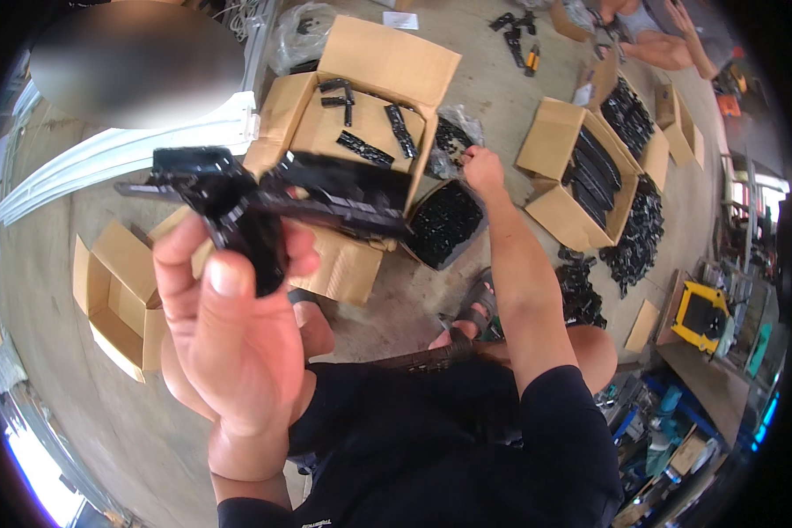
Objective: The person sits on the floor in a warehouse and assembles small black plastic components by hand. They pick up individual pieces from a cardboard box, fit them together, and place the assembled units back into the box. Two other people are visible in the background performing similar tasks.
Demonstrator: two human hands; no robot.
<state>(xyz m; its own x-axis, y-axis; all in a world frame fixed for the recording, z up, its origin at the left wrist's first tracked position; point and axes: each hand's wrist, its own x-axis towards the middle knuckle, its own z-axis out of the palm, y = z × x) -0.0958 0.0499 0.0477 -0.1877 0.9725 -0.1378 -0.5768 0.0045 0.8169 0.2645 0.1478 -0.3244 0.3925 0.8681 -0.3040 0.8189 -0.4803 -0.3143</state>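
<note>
Close to the camera, my left hand (233, 343) grips a glossy black plastic part (251, 255) between thumb and fingers. The part has a short stem and long arms spreading to both sides; motion smears its outline. Farther off, my right hand (484, 172) reaches over a clear plastic bag (458, 119) with small black pieces in it. Its fingers are drawn together at the bag's edge, and what they pinch is too small to make out. Just below that hand stands a container (449, 224) full of small black pieces. Several black parts (365, 150) lie on the open cardboard box (392, 53) left of it.
To the right, an open carton (576, 180) holds long black parts, beside a heap of black pieces (638, 233). An open cardboard box (119, 304) stands on the left floor near white panels (141, 158). Another person (660, 40) sits at the far right.
</note>
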